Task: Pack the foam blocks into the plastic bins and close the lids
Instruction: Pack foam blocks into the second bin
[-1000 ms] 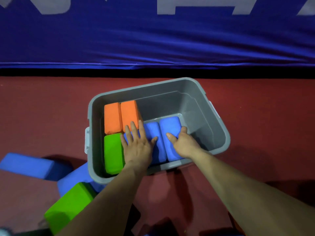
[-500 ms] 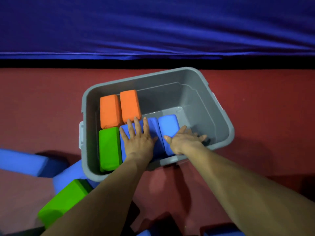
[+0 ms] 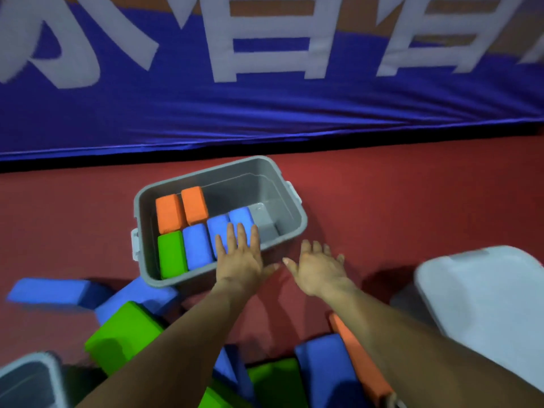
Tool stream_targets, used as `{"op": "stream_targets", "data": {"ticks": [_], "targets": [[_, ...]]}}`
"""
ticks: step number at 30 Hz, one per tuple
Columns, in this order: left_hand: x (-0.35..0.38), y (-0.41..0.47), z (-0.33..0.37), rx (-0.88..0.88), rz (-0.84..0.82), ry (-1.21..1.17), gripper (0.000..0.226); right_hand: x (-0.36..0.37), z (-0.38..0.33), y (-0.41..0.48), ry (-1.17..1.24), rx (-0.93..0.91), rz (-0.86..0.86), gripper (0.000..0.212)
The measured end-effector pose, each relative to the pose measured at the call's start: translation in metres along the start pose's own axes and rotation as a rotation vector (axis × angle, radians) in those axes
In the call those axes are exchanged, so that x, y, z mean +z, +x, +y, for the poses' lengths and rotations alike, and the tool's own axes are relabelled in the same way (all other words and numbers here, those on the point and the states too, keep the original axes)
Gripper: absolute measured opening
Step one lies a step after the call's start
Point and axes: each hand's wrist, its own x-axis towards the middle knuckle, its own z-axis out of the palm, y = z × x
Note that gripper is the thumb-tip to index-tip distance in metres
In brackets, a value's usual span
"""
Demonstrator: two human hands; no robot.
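Six foam blocks (image 3: 197, 248) are sitting in the bin (image 3: 235, 184) while the left hand (image 3: 240, 260) and right hand (image 3: 319, 270) are hovering empty, fingers straight, loose blocks (image 3: 123, 334) and lid (image 3: 482, 298) waiting.

A grey plastic bin (image 3: 294, 213) stands on the red floor (image 3: 412, 201) before a blue padded wall (image 3: 265, 113) with white characters. In its left half lie two orange foam blocks (image 3: 169, 213) side by side at the far end. Nearer lie a green block (image 3: 172, 254) and three blue blocks (image 3: 197, 245) in a row. The left hand (image 3: 240, 257), fingers straight, reaches over the near rim onto the blue blocks. The right hand (image 3: 319, 267), fingers spread, hangs above the floor just near the bin. Loose blocks (image 3: 123, 337) in blue, green and orange lie near. A pale lid (image 3: 485, 298), blurred, sits at right, and a second bin (image 3: 29, 375) is at the near left corner.
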Motion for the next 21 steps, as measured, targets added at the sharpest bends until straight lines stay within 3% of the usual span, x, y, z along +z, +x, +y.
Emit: {"op": "stream_targets", "data": {"ticks": [9, 21], "targets": [[0.022, -0.058, 0.114, 0.181, -0.155, 0.020, 0.109, 0.017, 0.108, -0.069, 0.102, 0.127, -0.037, 0.070], [0.185, -0.002, 0.172, 0.210, -0.514, 0.059, 0.110, 0.120, 0.206, 0.023, 0.148, 0.270, -0.197, 0.063]]}}
